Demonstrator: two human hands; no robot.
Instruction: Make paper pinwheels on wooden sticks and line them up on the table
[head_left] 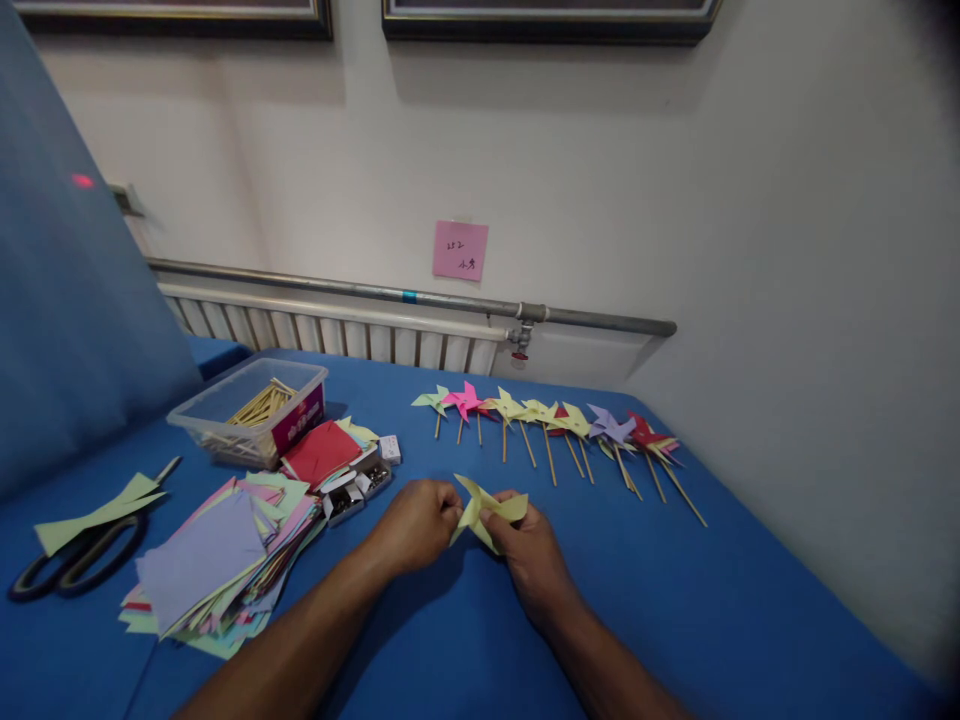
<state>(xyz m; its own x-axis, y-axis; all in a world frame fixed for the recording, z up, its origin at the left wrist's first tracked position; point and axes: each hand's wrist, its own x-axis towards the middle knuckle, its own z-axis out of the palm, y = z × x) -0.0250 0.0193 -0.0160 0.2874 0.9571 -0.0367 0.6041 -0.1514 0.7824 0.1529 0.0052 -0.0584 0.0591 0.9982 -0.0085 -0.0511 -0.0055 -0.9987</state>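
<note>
Forearms (315, 625) out, my right hand (534, 565) grips a yellow pinwheel (474, 508), apparently stickless — left hand (420, 525) clenched at its edge, finished-looking pinwheels (538, 411) beyond.

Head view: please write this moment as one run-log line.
right hand: holding yellow pinwheel | left hand: at pinwheel's left edge, grip unclear | pinwheels on sticks: lying beyond hands | paper stack: left of both hands

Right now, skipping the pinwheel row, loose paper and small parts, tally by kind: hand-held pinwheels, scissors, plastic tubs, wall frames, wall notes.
Hand-held yellow pinwheel: 1
Scissors: 1
Plastic tub: 1
Wall frames, partly in view: 2
Pink wall note: 1
Total: 6
</note>
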